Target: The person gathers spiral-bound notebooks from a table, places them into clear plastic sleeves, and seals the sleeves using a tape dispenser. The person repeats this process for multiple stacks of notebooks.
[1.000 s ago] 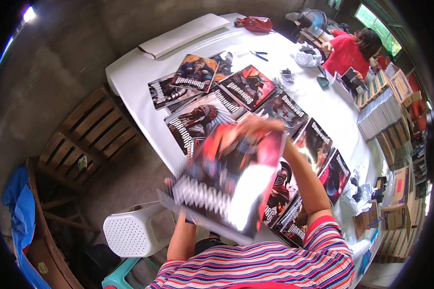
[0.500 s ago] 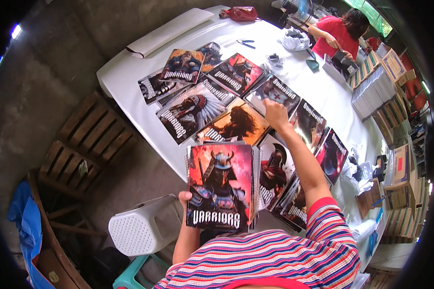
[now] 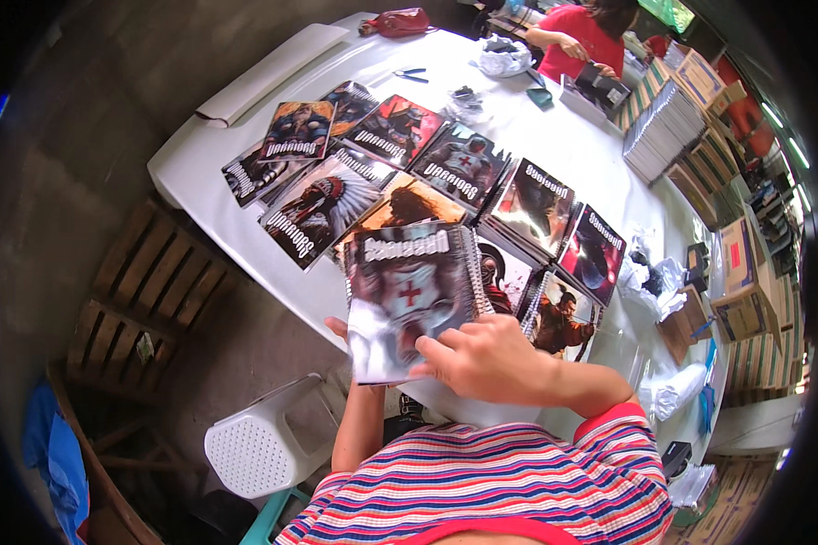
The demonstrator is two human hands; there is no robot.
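Observation:
My left hand (image 3: 336, 328) supports a stack of spiral-bound notebooks in front of my chest, mostly hidden beneath it. On top lies a notebook (image 3: 398, 272) with a grey armoured figure and red cross, its title upside down to me. The fingers of my right hand (image 3: 491, 363) close on the near right part of this top notebook. Beyond it, on the table, several piles of similar notebooks lie side by side. Among them are a knight cover (image 3: 463, 166), a feathered-headdress cover (image 3: 323, 207), an orange cover (image 3: 409, 204) and a dark red one (image 3: 593, 252).
A white-covered table (image 3: 200, 173) carries a rolled sheet (image 3: 268, 73), pliers (image 3: 412, 74), a red pouch (image 3: 395, 23) and plastic bags (image 3: 504, 56). A person in red (image 3: 577, 45) works across it. Boxes (image 3: 745, 272) line the right. A white stool (image 3: 254, 450) stands at lower left.
My right hand has come back from the knight pile with a notebook and laid it over the held stack, covering the horned-helmet cover. The view has shifted slightly.

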